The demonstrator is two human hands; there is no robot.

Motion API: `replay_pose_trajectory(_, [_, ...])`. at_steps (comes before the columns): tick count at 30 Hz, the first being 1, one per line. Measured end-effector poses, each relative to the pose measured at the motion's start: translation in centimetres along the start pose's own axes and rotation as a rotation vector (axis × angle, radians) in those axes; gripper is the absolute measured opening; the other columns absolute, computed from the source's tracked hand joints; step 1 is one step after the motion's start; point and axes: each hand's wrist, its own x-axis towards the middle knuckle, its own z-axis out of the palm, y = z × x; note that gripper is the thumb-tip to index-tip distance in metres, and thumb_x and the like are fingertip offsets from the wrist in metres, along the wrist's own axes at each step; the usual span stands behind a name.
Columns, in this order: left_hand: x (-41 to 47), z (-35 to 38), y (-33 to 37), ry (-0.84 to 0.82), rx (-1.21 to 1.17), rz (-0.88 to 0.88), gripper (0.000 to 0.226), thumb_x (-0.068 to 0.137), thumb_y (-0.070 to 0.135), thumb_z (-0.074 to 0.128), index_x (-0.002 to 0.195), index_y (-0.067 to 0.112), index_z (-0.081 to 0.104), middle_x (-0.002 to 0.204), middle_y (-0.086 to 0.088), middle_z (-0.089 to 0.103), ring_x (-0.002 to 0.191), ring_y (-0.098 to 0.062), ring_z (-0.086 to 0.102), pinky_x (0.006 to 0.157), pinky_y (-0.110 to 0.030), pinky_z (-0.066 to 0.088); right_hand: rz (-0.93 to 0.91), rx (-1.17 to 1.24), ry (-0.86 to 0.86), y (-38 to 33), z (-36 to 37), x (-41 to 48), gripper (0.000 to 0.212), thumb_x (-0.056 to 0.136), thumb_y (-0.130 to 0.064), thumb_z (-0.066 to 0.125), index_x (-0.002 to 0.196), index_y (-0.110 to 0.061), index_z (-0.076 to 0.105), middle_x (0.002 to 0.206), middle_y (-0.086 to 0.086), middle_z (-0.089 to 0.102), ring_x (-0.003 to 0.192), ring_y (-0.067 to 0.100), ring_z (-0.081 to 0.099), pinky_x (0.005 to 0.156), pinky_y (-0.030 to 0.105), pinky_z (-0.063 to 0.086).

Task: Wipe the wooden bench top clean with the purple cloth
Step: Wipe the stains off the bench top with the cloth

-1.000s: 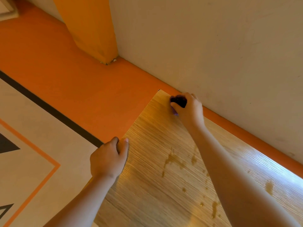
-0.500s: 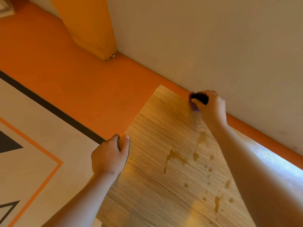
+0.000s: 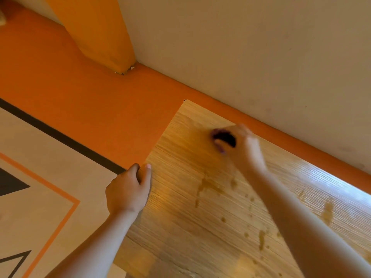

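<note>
- Looking down from the head camera, I see the bench (image 3: 180, 227) running from the lower middle up toward the wall (image 3: 261, 47), its far corner pointing at the orange floor (image 3: 90, 97).
- My right hand (image 3: 241, 145) is on the bench top near that far corner, just beside the orange strip at the foot of the wall. It is smeared with motion blur (the whole forearm is soft too).
- The fingers of that hand are curled together around the cloth (image 3: 223, 138), which shows only as a small dark purple wad poking out on the thumb side. I think the wad touches the wood, though the blur keeps me from being sure.
- My left hand (image 3: 128, 189) is closed over the bench's left edge, thumb (image 3: 147, 175) lying on top of the wood and the other fingers wrapped down over the side.
- Brownish stains (image 3: 206, 185) lie on the wood between my two forearms: one larger streaky patch near the middle, with small drops scattered toward the near end.
- More blotches (image 3: 327, 211) sit to the right of my right forearm, near a bright glare on the surface.
- A yellow-orange pillar (image 3: 96, 31) meets the floor at the top left, well apart from the bench.
- The floor at left carries a black line (image 3: 60, 137) and orange-edged shapes on a pale field.
</note>
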Motion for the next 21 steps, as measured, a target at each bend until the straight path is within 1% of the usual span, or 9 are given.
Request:
replay_pose_trajectory(2, [0.0,0.0,0.0,-0.006,-0.01,-0.004,0.05,0.091,0.058,0.028,0.062,0.023,0.049,0.047,0.006,0.05,0.04,-0.016,0.049,0.043,-0.028,0.043,0.133,-0.011,0.103,2.7,-2.4,1.4,0.029,0.081,-0.025,0.07,0.109,-0.018,0.066,0.105,-0.004,0.058,0.095,0.014,0.058,0.084,0.033,0.054])
replay_pose_trajectory(3, [0.0,-0.1,0.0,-0.006,-0.014,-0.006,0.05,0.091,0.058,0.028,0.062,0.023,0.049,0.047,0.006,0.051,0.04,-0.016,0.05,0.043,-0.03,0.044,0.175,0.0,0.16,3.3,-3.0,1.7,0.028,0.082,-0.024,0.07,0.109,-0.017,0.067,0.106,-0.003,0.06,0.096,0.014,0.058,0.084,0.03,0.052])
replay_pose_trajectory(5, [0.0,-0.2,-0.1,-0.004,-0.023,-0.006,0.05,0.091,0.058,0.029,0.063,0.023,0.049,0.047,0.005,0.051,0.04,-0.016,0.05,0.043,-0.031,0.045,0.235,0.0,0.241,2.9,-3.0,1.3,0.025,0.084,-0.021,0.069,0.108,-0.016,0.068,0.105,-0.002,0.062,0.093,0.009,0.055,0.08,0.019,0.047])
replay_pose_trajectory(7, [-0.1,-0.2,-0.1,-0.007,-0.032,-0.009,0.05,0.091,0.059,0.028,0.062,0.023,0.049,0.046,0.005,0.05,0.04,-0.016,0.05,0.042,-0.032,0.045,0.243,0.009,0.244,0.9,-1.7,0.0,0.025,0.084,-0.02,0.069,0.109,-0.017,0.066,0.102,-0.006,0.058,0.091,0.008,0.053,0.078,0.019,0.046])
replay_pose_trajectory(10, [0.0,-0.1,-0.2,-0.007,-0.008,-0.01,0.051,0.091,0.059,0.027,0.061,0.022,0.047,0.046,0.004,0.049,0.039,-0.018,0.049,0.041,-0.032,0.044,0.123,0.08,0.104,-2.7,1.6,-3.6,0.029,0.081,-0.021,0.072,0.109,-0.023,0.066,0.102,-0.009,0.057,0.091,0.01,0.058,0.08,0.023,0.05])
replay_pose_trajectory(15, [0.0,-0.3,0.1,-0.013,-0.002,0.0,0.05,0.094,0.055,0.031,0.061,0.021,0.046,0.046,0.002,0.048,0.039,-0.019,0.047,0.041,-0.025,0.034,-0.076,0.11,-0.117,-5.3,3.3,-6.9,0.034,0.076,-0.018,0.077,0.109,-0.018,0.068,0.1,-0.005,0.061,0.092,0.01,0.059,0.082,0.021,0.05])
replay_pose_trajectory(16, [0.1,-0.3,0.1,-0.008,-0.002,0.003,0.049,0.094,0.054,0.032,0.061,0.021,0.046,0.046,0.002,0.048,0.039,-0.018,0.047,0.042,-0.023,0.033,-0.068,0.091,-0.099,-4.4,2.5,-6.4,0.033,0.078,-0.019,0.075,0.11,-0.018,0.067,0.101,-0.005,0.06,0.092,0.01,0.058,0.082,0.021,0.049])
replay_pose_trajectory(18, [0.1,-0.2,0.0,-0.003,-0.007,0.0,0.051,0.094,0.056,0.031,0.061,0.021,0.047,0.047,0.003,0.049,0.04,-0.018,0.047,0.043,-0.023,0.031,0.036,0.041,0.033,-1.5,0.2,-4.5,0.029,0.083,-0.019,0.07,0.111,-0.017,0.066,0.102,-0.006,0.056,0.092,0.01,0.055,0.082,0.02,0.047])
replay_pose_trajectory(21, [0.2,-0.1,-0.1,-0.01,-0.01,0.009,0.053,0.093,0.06,0.027,0.062,0.022,0.048,0.048,0.003,0.05,0.041,-0.017,0.049,0.042,-0.025,0.038,0.217,-0.046,0.179,3.1,-3.7,-1.8,0.022,0.086,-0.019,0.066,0.108,-0.016,0.067,0.102,-0.005,0.056,0.094,0.014,0.055,0.079,0.018,0.044])
